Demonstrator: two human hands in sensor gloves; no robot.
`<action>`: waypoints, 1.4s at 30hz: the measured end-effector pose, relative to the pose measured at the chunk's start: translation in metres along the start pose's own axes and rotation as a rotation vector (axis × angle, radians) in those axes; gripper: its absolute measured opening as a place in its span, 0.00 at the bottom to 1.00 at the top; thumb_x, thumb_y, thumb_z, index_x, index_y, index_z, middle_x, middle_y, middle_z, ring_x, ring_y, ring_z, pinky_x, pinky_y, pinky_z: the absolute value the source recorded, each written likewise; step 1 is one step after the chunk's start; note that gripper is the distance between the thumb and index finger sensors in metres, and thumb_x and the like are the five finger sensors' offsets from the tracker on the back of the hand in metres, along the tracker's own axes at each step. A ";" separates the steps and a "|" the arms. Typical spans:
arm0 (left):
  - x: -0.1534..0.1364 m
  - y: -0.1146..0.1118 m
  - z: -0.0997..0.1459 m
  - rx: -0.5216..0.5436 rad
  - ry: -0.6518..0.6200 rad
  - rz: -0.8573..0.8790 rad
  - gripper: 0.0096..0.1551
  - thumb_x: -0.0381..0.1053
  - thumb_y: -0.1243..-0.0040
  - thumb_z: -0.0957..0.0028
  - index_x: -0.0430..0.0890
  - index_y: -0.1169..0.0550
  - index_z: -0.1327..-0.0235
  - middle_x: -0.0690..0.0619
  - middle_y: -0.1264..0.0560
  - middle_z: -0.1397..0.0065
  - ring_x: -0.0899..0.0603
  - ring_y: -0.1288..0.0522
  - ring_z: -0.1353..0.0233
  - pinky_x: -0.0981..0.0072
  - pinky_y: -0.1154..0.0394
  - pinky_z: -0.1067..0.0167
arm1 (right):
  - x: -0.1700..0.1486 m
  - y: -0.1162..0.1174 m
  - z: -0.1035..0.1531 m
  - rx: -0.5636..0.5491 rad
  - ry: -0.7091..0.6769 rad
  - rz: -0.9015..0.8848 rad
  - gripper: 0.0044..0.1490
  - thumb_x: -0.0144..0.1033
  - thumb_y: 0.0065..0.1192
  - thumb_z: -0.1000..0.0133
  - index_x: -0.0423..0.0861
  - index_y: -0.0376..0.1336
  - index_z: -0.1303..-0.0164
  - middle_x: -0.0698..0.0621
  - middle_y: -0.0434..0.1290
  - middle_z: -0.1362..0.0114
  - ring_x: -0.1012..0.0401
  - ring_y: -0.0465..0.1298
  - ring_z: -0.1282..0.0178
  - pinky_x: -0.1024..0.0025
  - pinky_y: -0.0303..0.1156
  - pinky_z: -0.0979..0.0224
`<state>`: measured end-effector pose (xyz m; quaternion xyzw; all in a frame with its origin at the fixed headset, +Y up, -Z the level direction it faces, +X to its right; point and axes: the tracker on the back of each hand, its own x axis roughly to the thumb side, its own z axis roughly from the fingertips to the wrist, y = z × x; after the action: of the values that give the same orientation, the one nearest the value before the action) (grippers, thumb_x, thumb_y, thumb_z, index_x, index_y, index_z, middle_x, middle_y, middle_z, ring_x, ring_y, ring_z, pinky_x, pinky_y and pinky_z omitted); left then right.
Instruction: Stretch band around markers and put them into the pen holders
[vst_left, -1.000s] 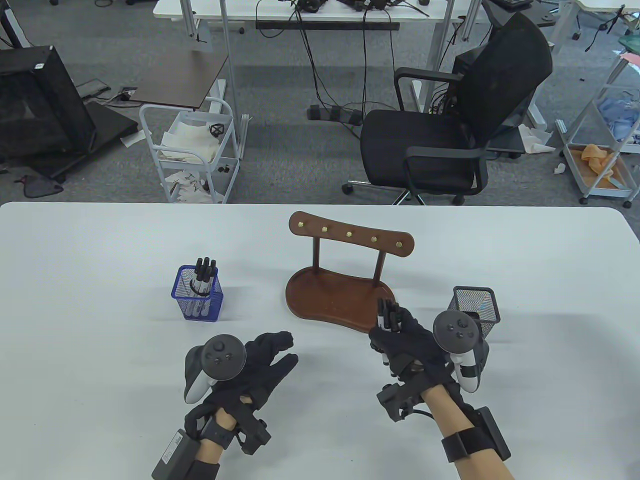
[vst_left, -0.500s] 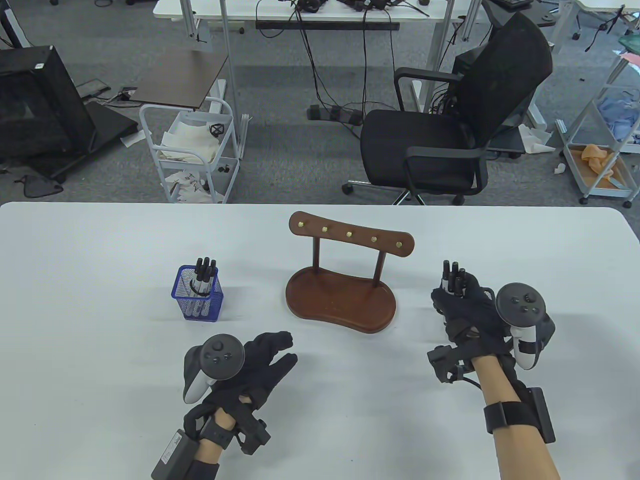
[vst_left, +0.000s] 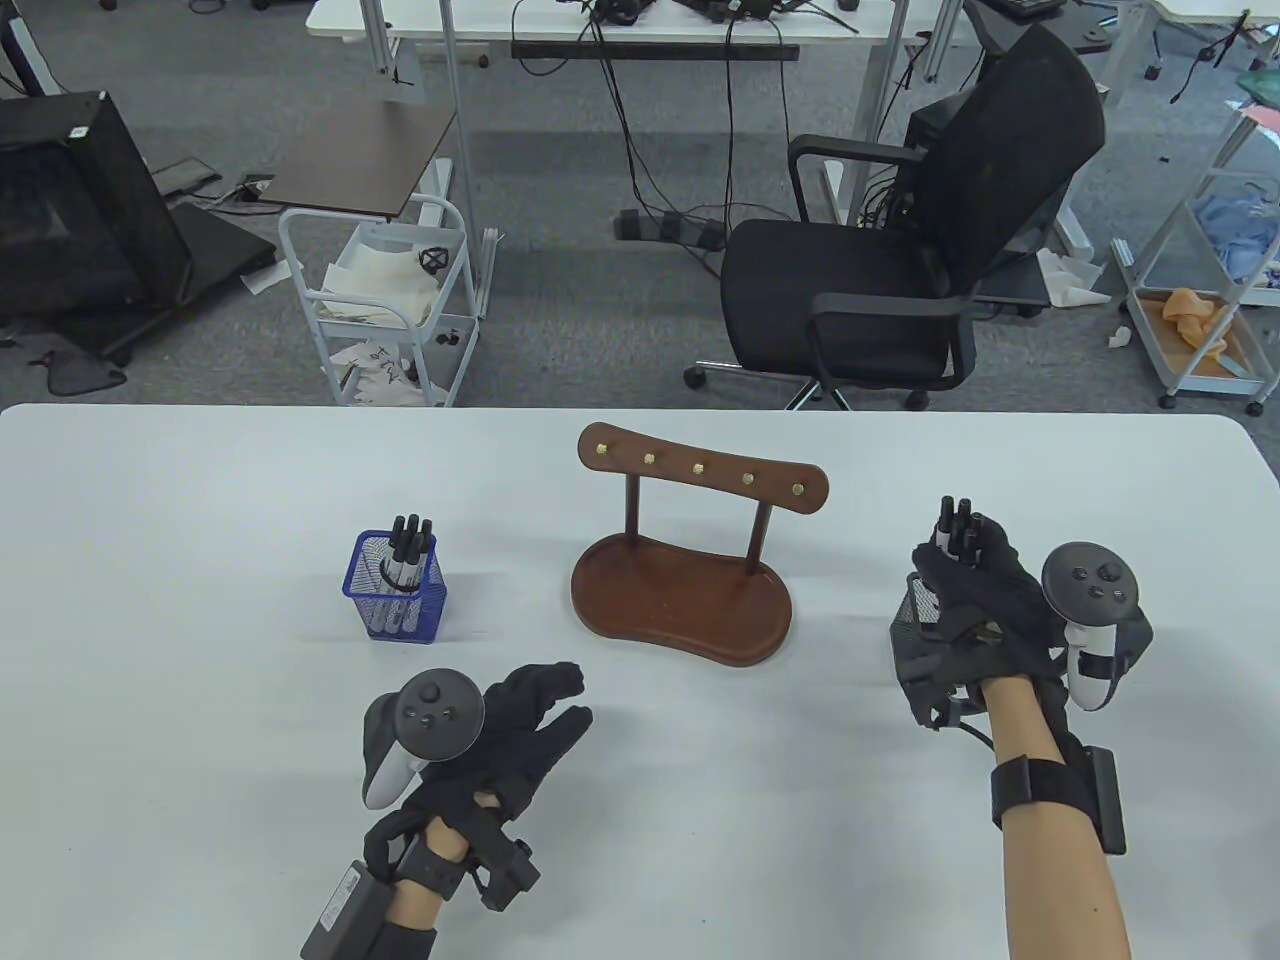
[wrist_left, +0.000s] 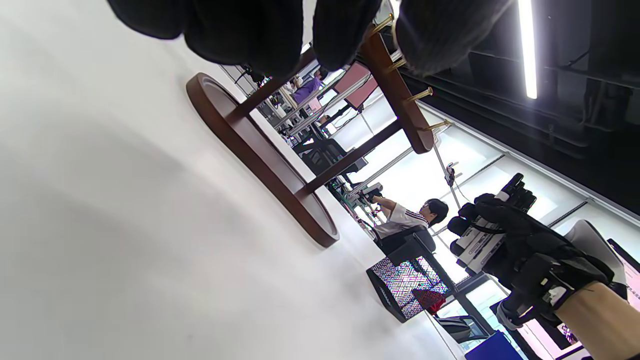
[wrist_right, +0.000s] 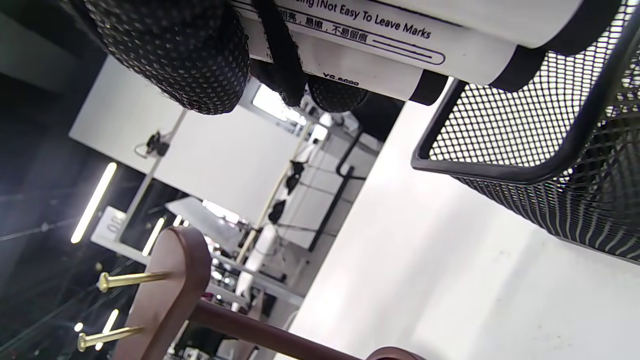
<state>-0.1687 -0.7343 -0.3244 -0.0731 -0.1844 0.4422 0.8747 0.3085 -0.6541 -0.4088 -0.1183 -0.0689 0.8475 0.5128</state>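
Observation:
My right hand (vst_left: 975, 585) grips a banded bundle of black-capped white markers (vst_left: 955, 525) upright, right over the black mesh pen holder (vst_left: 915, 610), which the hand mostly hides. In the right wrist view the markers (wrist_right: 400, 45) hang just above the holder's rim (wrist_right: 525, 170); a black band (wrist_right: 280, 60) wraps them. The left wrist view shows the bundle (wrist_left: 490, 235) above the holder (wrist_left: 405, 287). My left hand (vst_left: 525, 710) rests on the table with loosely bent fingers, holding nothing. A blue mesh holder (vst_left: 395, 600) at the left holds another bundle of markers (vst_left: 408, 545).
A brown wooden stand with brass pegs (vst_left: 690, 545) sits mid-table between the two holders. The white table (vst_left: 200, 500) stretches around them. Beyond its far edge stand a black office chair (vst_left: 900, 250) and a white cart (vst_left: 380, 300).
My right hand has carried the marker bundle from beside the wooden stand rightward and away from me, to over the black holder. The left hand has stayed put.

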 end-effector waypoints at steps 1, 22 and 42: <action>0.000 0.000 0.000 -0.001 0.000 0.000 0.37 0.59 0.46 0.35 0.41 0.37 0.19 0.32 0.37 0.16 0.27 0.39 0.21 0.28 0.41 0.27 | -0.002 0.000 -0.001 0.000 0.004 0.009 0.25 0.43 0.74 0.43 0.62 0.62 0.39 0.61 0.73 0.29 0.51 0.71 0.22 0.39 0.48 0.15; -0.001 0.001 0.001 -0.004 0.009 0.008 0.37 0.59 0.47 0.35 0.41 0.37 0.19 0.31 0.38 0.16 0.27 0.40 0.21 0.28 0.42 0.27 | -0.026 0.007 -0.018 0.071 0.089 0.134 0.24 0.47 0.70 0.42 0.66 0.61 0.38 0.56 0.57 0.13 0.48 0.38 0.11 0.37 0.20 0.25; -0.002 0.000 0.000 -0.009 0.022 0.013 0.38 0.59 0.46 0.35 0.41 0.38 0.18 0.31 0.40 0.15 0.26 0.41 0.20 0.28 0.42 0.27 | -0.035 0.009 -0.023 0.129 0.171 0.274 0.50 0.48 0.76 0.45 0.57 0.48 0.20 0.47 0.40 0.08 0.42 0.30 0.15 0.32 0.23 0.26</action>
<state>-0.1701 -0.7359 -0.3251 -0.0830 -0.1762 0.4463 0.8734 0.3224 -0.6896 -0.4281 -0.1652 0.0461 0.8990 0.4030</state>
